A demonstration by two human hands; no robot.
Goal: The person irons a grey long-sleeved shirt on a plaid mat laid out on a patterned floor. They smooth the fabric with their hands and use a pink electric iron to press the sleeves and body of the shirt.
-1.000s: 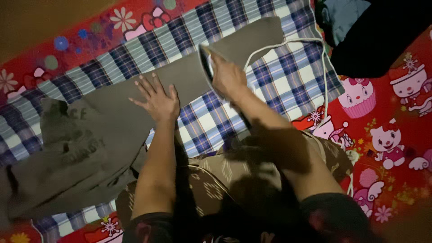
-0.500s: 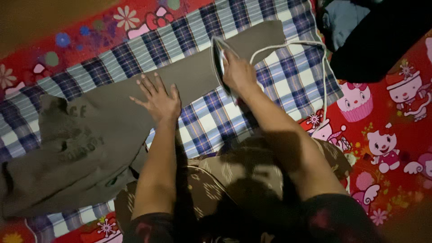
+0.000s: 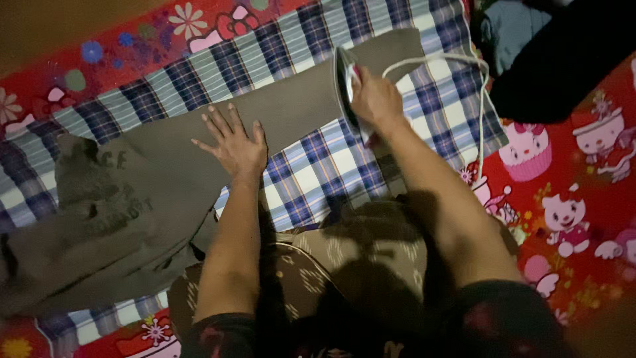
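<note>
My right hand (image 3: 375, 99) is wrapped tight around the handle of the iron (image 3: 346, 85), which stands on the sleeve end of the olive-brown garment (image 3: 199, 152), its metal soleplate catching a thin line of light along the left edge. My left hand (image 3: 233, 146) lies flat, fingers spread, pressing the cloth down just left of the iron, with a bare stretch of sleeve between the 2. The garment runs long and narrow from the upper right to the lower left, where it widens into a crumpled body with faded dark lettering on it, too dim and creased to make out. Under it lies a blue, white and grey plaid cloth (image 3: 311, 172), and under that a red sheet (image 3: 570, 199) printed with cartoon figures, a pink cupcake and flowers. A white cord (image 3: 464, 63) loops from the iron out past the sleeve end and down the right edge of the plaid. In the top right corner sits a dark heap of clothes (image 3: 563, 59) with a blue-grey piece, cut off by the frame. My lap, in brown patterned fabric (image 3: 318, 265), is deep in shadow, and the iron's body is mostly hidden behind my grip.
</note>
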